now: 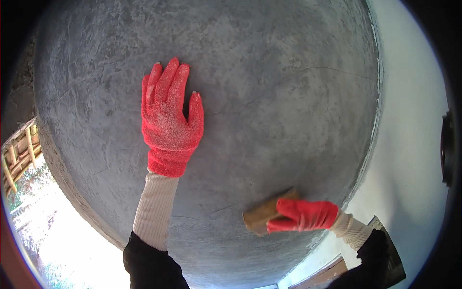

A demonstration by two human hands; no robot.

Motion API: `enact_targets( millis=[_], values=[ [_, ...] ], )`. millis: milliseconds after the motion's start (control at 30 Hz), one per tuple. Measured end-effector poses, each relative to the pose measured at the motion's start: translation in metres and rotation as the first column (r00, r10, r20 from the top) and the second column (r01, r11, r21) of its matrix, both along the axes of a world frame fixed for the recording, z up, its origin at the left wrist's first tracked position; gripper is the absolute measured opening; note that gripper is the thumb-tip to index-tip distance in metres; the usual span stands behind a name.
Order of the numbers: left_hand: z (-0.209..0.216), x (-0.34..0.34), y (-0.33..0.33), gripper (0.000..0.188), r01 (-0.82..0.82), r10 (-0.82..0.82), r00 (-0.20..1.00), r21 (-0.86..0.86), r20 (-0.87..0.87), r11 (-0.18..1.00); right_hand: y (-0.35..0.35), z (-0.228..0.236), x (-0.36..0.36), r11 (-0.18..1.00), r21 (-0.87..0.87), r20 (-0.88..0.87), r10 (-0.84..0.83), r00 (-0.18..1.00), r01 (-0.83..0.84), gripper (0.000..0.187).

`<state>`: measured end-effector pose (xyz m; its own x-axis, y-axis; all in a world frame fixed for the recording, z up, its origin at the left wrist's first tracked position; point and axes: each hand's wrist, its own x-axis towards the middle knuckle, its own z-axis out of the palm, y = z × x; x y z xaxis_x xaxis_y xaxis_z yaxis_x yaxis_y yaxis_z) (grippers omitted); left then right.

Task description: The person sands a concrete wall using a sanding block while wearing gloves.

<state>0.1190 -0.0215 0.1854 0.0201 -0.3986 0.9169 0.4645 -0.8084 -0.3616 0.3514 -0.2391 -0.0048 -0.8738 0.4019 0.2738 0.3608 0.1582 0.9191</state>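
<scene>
A grey plastered wall [269, 130] fills most of the view, with mottled patches and thin cracks. My left hand [171, 113], in a red glove coated with pale dust, lies flat on it with the fingers stretched upward. Lower and to the right, my right hand [308, 216] in a matching red glove is closed on a flat brown rectangular piece that looks like folded sandpaper [262, 214]. That piece lies against the grey surface. Part of it is hidden by the gloved fingers.
A white wall [409, 96] meets the grey one along a rough edge at the right. On the far right is a dark object [446, 149]. At the left, beyond the grey wall's edge, are a bamboo lattice [21, 154] and bright daylight.
</scene>
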Motion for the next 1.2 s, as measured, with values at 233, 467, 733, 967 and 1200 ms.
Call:
enact_targets(
  millis=[233, 467, 733, 967, 1200],
  values=[
    [-0.006, -0.008, -0.005, 0.048, -0.042, 0.040, 0.999, -0.075, -0.034, 0.996, -0.035, 0.120, 0.023, 0.841, 0.422, -0.608, -0.015, 0.794, 0.339, 0.060],
    [-0.003, -0.004, -0.002, 0.048, -0.017, 0.016, 1.000, -0.057, -0.016, 0.998, -0.019, 0.118, 0.036, 0.693, 0.572, -0.766, 0.262, 0.587, 0.438, 0.051],
    [-0.005, -0.006, -0.001, 0.048, -0.020, 0.019, 0.999, -0.054, -0.027, 0.998, -0.036, 0.044, 0.002, 0.982, -0.143, -0.541, -0.181, 0.821, 0.122, 0.030],
    [-0.004, -0.005, -0.009, 0.049, 0.004, -0.005, 1.000, -0.051, -0.019, 0.999, -0.049, 0.178, 0.075, 0.671, 0.622, -0.757, 0.382, 0.530, 0.404, 0.068],
    [-0.002, 0.001, 0.002, 0.049, -0.017, 0.017, 1.000, -0.017, -0.008, 1.000, -0.026, 0.045, -0.001, 0.978, -0.076, -0.666, -0.194, 0.721, 0.193, 0.040]
  ],
)
